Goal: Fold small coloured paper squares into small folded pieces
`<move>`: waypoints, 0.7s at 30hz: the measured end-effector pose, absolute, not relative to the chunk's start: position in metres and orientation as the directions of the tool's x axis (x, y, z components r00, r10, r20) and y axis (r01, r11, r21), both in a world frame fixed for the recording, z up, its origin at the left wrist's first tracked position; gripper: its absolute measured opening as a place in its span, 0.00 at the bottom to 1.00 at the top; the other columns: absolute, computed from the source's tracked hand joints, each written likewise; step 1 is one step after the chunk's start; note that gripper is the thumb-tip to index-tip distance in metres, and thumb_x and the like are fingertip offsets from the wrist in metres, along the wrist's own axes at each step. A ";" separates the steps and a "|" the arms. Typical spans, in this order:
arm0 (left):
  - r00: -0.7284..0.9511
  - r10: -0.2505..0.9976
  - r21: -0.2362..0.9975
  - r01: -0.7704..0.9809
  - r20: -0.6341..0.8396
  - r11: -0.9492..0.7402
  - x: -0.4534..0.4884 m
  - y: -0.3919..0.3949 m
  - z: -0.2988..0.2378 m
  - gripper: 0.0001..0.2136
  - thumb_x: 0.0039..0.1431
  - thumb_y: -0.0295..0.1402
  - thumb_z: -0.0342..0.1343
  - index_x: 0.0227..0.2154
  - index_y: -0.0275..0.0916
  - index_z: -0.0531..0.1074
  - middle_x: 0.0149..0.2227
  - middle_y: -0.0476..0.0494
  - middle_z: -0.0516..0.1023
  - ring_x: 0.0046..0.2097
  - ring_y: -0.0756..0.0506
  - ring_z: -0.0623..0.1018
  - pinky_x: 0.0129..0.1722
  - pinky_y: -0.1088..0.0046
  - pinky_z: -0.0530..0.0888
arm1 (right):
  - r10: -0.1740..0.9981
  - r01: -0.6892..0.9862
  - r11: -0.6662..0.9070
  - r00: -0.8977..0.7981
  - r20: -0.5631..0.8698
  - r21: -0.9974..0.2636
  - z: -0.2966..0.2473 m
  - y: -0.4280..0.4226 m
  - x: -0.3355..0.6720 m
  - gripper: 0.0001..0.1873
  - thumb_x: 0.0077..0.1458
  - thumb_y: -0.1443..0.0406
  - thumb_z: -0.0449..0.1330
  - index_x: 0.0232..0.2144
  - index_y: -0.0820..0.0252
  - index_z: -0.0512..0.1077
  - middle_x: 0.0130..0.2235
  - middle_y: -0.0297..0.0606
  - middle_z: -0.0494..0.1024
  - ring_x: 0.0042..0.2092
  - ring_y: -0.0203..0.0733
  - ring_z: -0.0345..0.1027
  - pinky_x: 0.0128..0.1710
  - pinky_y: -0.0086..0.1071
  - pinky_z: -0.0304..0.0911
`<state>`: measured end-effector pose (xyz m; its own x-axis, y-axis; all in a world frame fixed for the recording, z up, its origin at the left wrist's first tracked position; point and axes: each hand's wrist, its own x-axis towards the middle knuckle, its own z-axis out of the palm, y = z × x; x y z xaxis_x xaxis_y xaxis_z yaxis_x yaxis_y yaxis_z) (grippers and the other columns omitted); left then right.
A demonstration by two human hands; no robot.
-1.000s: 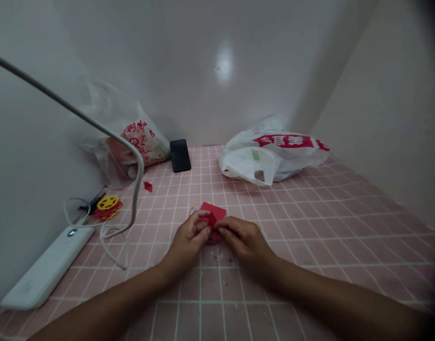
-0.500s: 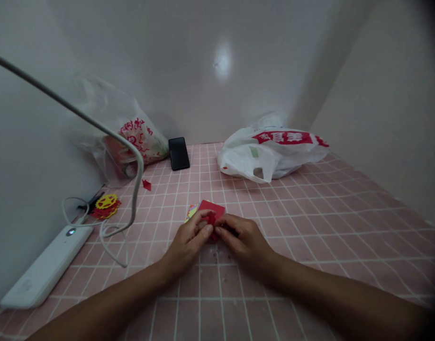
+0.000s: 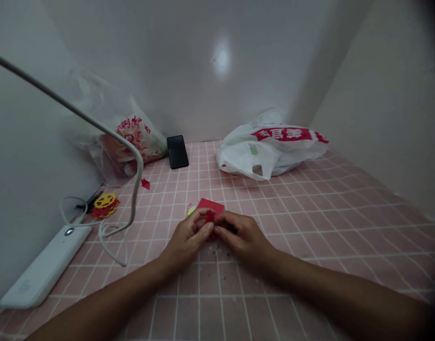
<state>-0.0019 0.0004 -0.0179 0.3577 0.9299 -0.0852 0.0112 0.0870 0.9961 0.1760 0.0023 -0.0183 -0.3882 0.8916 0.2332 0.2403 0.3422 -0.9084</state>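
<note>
The grip of our left hand (image 3: 188, 235) is a close pinch, thumb against curled fingers, and there between them sits the small red folded piece (image 3: 211, 216), paper by the look of it, low over the middle of the surface (image 3: 310, 237). In from the other side comes our right hand (image 3: 246, 239), thumb and forefinger bent right at the piece's edge; whether they nip the paper or merely touch it, we can't tell, the fingers hide that. This looks like fine creasing work, so we'd want the left hand steady as the anchor and let the right do the shaping, with light pressure, since a hard squeeze could crush the points. Edges lined up first, then a firm press along the crease: that's our advice. Just behind the fingers, a flat red sheet (image 3: 213, 205) lies over patterned paper (image 3: 191, 208), and we'd lift our knuckles so nothing gets dragged. Further out to the left, another red folded piece (image 3: 145, 183) lies alone, well away from our elbows, and nearer us the white cable (image 3: 134, 203) loops clear of both wrists, worth leaving well alone.
</note>
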 end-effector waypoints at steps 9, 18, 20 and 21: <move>0.379 0.923 0.997 0.010 -0.075 0.077 -0.003 -0.001 -0.014 0.13 0.63 0.39 0.56 0.47 0.39 0.69 0.45 0.41 0.76 0.44 0.44 0.76 0.45 0.67 0.73 | 0.877 0.241 0.378 -0.403 0.263 -0.894 -0.018 0.002 0.176 0.06 0.61 0.70 0.56 0.33 0.61 0.73 0.34 0.38 0.77 0.35 0.39 0.69 0.37 0.33 0.62; 0.406 0.912 0.998 0.009 -0.062 0.064 -0.004 0.000 -0.014 0.09 0.65 0.37 0.53 0.44 0.40 0.70 0.43 0.44 0.75 0.42 0.46 0.75 0.44 0.69 0.73 | 0.867 0.274 0.406 -0.416 0.273 -0.872 -0.020 0.001 0.177 0.06 0.61 0.69 0.56 0.33 0.60 0.72 0.33 0.37 0.77 0.34 0.39 0.69 0.35 0.33 0.61; 0.409 0.911 0.998 0.014 -0.062 0.062 -0.004 -0.001 -0.014 0.09 0.65 0.37 0.53 0.44 0.40 0.70 0.43 0.44 0.75 0.43 0.46 0.74 0.44 0.68 0.73 | 0.870 0.271 0.401 -0.413 0.271 -0.875 -0.019 0.001 0.177 0.05 0.61 0.69 0.56 0.33 0.60 0.72 0.33 0.37 0.77 0.34 0.39 0.69 0.35 0.33 0.61; 0.408 0.911 0.998 0.020 -0.060 0.057 -0.004 -0.001 -0.014 0.09 0.65 0.37 0.53 0.44 0.41 0.70 0.43 0.44 0.74 0.43 0.46 0.74 0.45 0.68 0.73 | 0.871 0.270 0.396 -0.412 0.266 -0.878 -0.019 0.001 0.177 0.05 0.61 0.69 0.56 0.33 0.60 0.72 0.33 0.37 0.77 0.34 0.39 0.69 0.35 0.33 0.61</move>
<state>-0.0036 -0.0007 -0.0137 0.4076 0.9112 -0.0604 0.0196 0.0574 0.9982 0.1766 0.0012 -0.0191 -0.4123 0.8713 0.2662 0.2698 0.3959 -0.8778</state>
